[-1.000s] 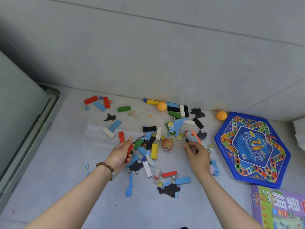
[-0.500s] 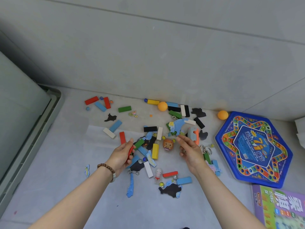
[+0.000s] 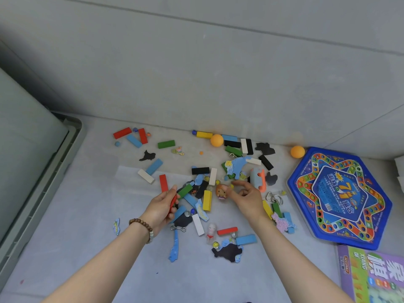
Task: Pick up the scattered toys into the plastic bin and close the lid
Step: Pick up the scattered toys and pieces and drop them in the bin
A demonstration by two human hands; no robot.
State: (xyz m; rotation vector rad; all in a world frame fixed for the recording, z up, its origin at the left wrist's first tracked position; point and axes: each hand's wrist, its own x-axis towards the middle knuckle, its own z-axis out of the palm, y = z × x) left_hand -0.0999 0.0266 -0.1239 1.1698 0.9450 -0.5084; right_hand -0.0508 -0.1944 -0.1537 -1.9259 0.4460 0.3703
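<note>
Since one second before, the right hand (image 3: 249,199) had moved to the left. It had left the grey-orange toy (image 3: 258,179), which now lay alone on the floor (image 3: 87,237), and had come to the doll head (image 3: 221,191). Its fingers (image 3: 237,183) were loosely spread just beside the head and perhaps touched it. They were not yet closed around it, and the hand held nothing that I could see. The left hand (image 3: 160,207) had almost not moved, and its fingers were curled around a red block (image 3: 173,202).

The bin (image 3: 73,136) stood at the far left, well apart from the pile. Only its grey rim and one wall showed, so I could not tell where the lid was. Most of the toys lay on the floor: blocks, puzzle pieces, marbles, two orange balls (image 3: 216,140) and a small white figure (image 3: 211,229). A blue game board (image 3: 341,197) lay at the right.

I judged that the task was in its early part. The change suggested that the right hand had chosen the head as the next thing to take, while the left hand kept its block for the bin. The head looked round, so it could roll away if the fingers pushed it before closing.
</note>
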